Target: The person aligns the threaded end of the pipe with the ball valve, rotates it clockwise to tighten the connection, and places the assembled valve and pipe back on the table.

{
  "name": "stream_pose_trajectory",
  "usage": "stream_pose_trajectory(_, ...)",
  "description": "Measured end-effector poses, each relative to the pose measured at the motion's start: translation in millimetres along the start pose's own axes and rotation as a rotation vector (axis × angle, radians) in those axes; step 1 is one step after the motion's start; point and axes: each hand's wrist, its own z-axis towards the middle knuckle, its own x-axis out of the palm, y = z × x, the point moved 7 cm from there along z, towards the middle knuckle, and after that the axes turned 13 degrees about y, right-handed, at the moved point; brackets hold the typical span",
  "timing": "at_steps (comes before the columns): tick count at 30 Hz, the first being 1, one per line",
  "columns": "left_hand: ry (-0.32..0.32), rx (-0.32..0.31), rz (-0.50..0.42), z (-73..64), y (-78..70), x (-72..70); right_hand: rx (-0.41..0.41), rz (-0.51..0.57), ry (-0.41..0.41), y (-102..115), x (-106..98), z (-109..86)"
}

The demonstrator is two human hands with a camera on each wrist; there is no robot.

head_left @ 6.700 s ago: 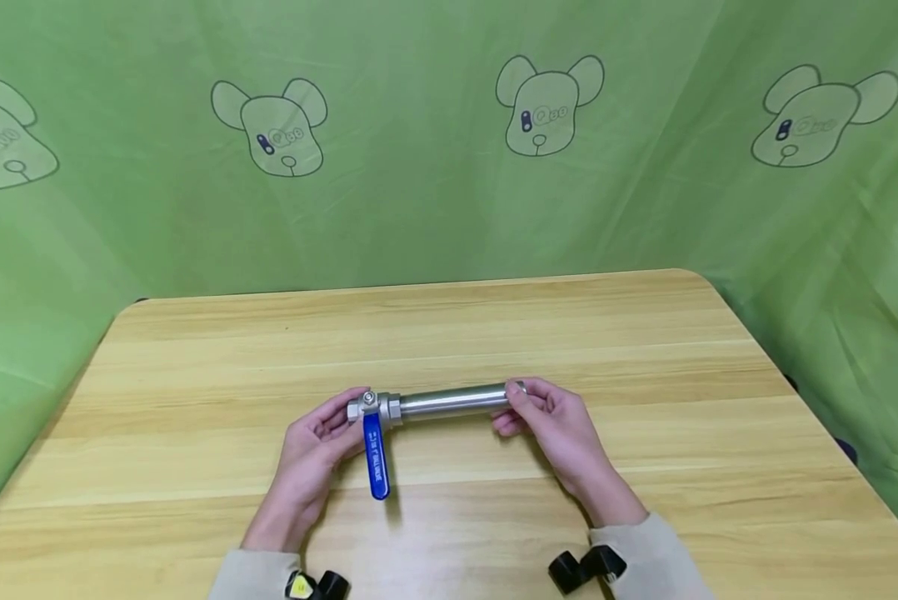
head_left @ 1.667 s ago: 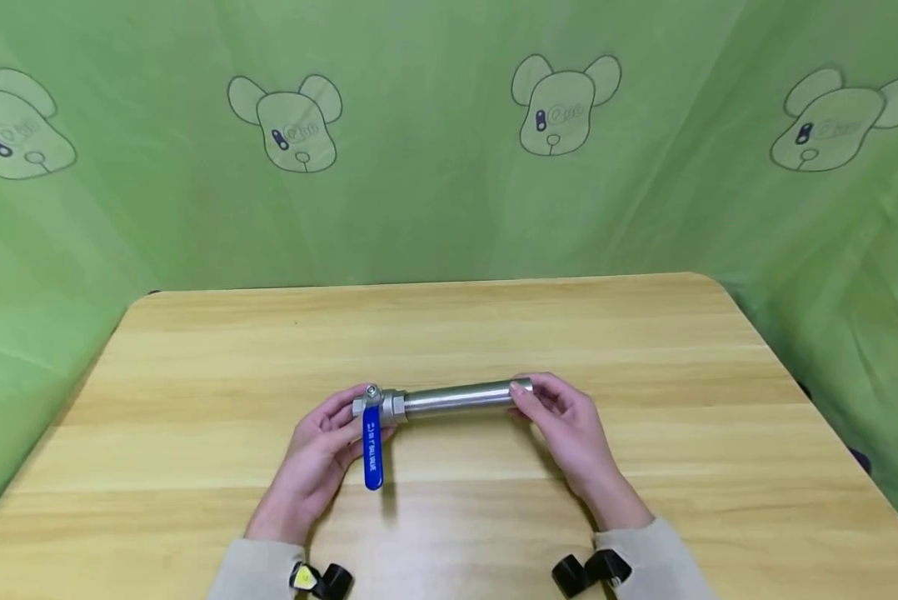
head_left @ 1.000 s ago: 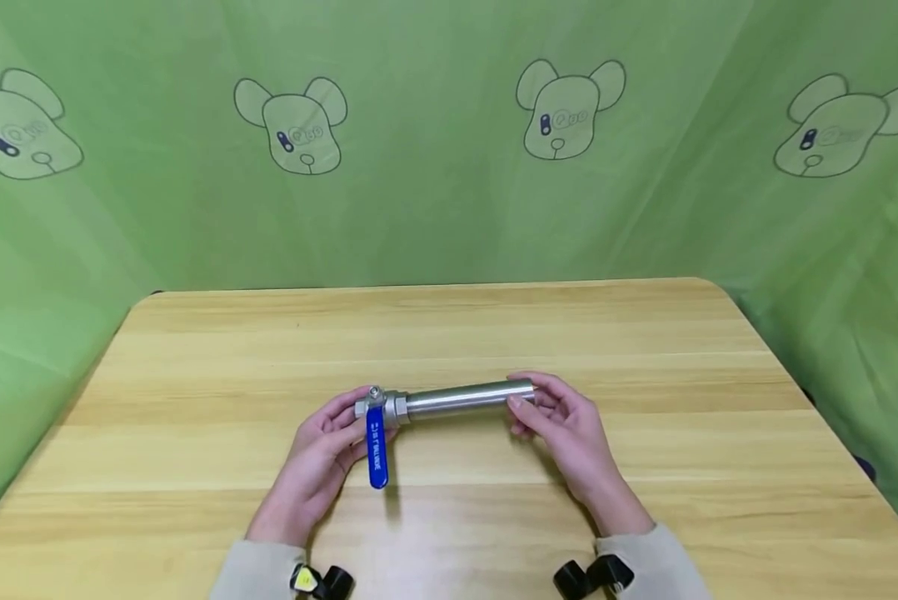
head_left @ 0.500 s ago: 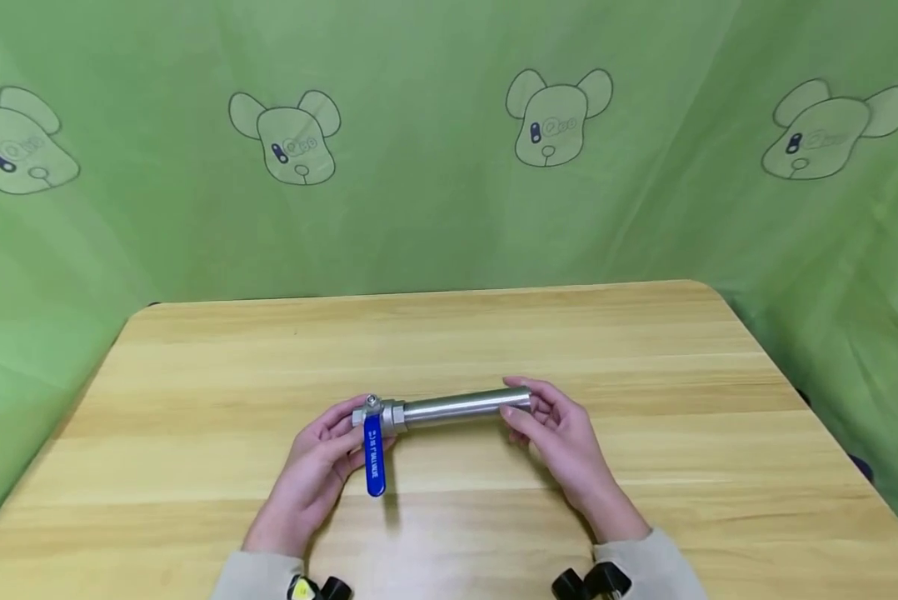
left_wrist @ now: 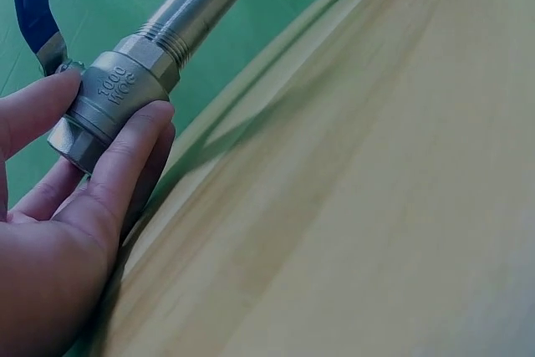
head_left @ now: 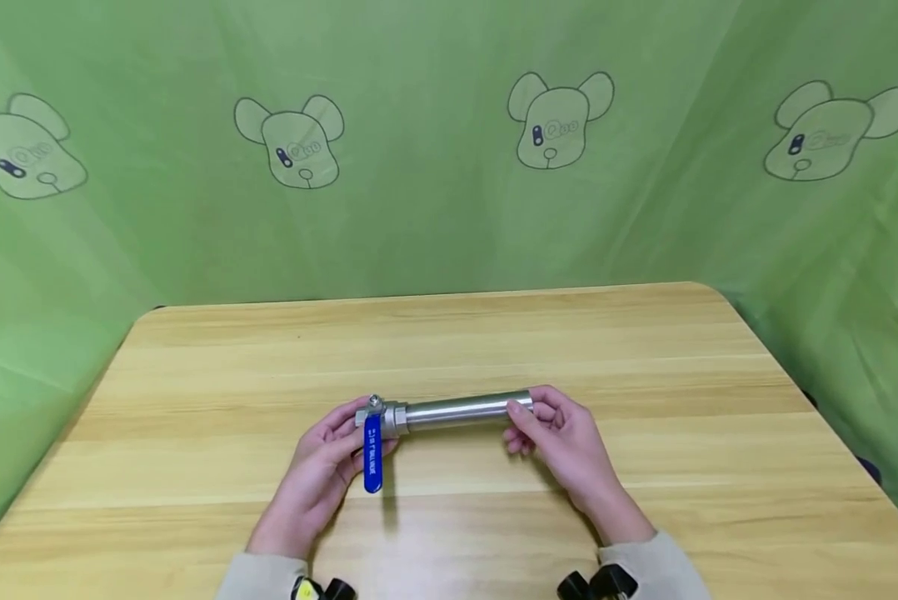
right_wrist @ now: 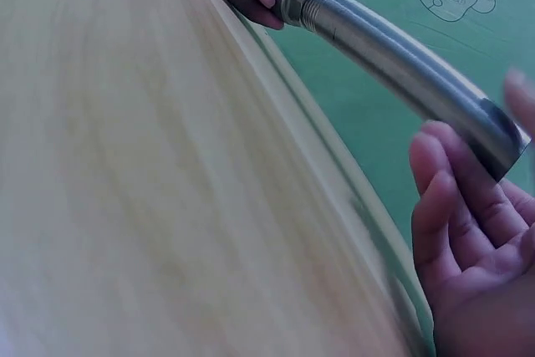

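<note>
My left hand [head_left: 314,475] grips a steel ball valve [left_wrist: 119,89] between thumb and fingers. Its blue lever [head_left: 372,454] points toward me in the head view. From the valve's right side runs a smooth steel pipe [head_left: 464,410], with a band of thread showing at the joint in both wrist views. My right hand [head_left: 569,446] is at the pipe's far end, thumb over its near side and curled fingers beneath and behind. In the right wrist view the fingertips [right_wrist: 433,144] lie against the pipe's underside, near its cut end. Valve and pipe are held above the table.
A wood-grain table [head_left: 449,350] lies below both hands, its rounded back corners near a green curtain [head_left: 419,233] printed with mouse-like heads. Black wrist cameras [head_left: 599,583] sit at the cuffs of light sleeves [head_left: 655,567].
My right thumb slid down the pipe end and back up, while the index finger reached out and drew back behind it. The left hand kept its grip on the valve.
</note>
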Motion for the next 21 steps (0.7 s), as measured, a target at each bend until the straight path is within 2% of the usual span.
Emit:
stream_pose_trajectory(3, -0.001, 0.006, -0.010, 0.6, 0.3, 1.0, -0.042, 0.041, 0.034, 4.0, 0.8, -1.4)
stream_pose_trajectory(6, -0.002, 0.012, -0.014, 0.7, -1.2, 1.1, -0.052, 0.064, 0.052, 6.3, 1.4, -1.6)
stream_pose_trajectory(12, 0.016, 0.002, -0.003, -2.2, -1.0, -0.8, -0.024, 0.031, 0.011, -0.3, 0.9, 1.2)
stream_pose_trajectory(21, 0.029, 0.001, 0.007, 2.8, 0.3, 0.6, -0.057, 0.024, 0.012, 2.2, -1.8, 0.7)
